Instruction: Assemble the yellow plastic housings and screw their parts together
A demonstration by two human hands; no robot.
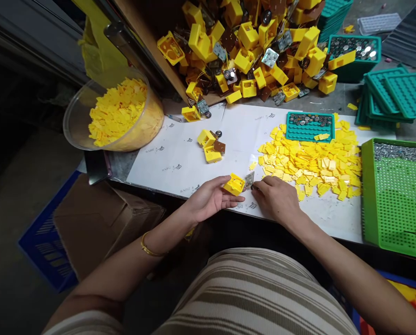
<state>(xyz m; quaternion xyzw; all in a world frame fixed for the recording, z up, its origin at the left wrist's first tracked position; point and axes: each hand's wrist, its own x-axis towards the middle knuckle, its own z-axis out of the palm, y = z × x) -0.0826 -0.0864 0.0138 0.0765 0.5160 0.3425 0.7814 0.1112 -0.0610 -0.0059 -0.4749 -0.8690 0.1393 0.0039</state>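
Between the thumb and fingers of my left hand point(213, 199) is a small yellow plastic housing point(234, 184), its open side with thin wires facing up. Just to its right is a small grey circuit board point(249, 179), close to my right hand point(275, 197). The right fingers are pinched together at the board's lower edge; a small dark part there is mostly hidden by them. Beyond my hands, two more yellow housings point(213, 154) with brown boards and a black round part lie on the white sheet point(173, 174).
Loose yellow plates point(312, 163) spread at right under a teal tray point(310, 132) of round metal parts. A green basket point(368, 195) stands far right. Piled housings point(246, 60) fill the back, and a clear tub point(155, 111) of yellow pieces stands left.
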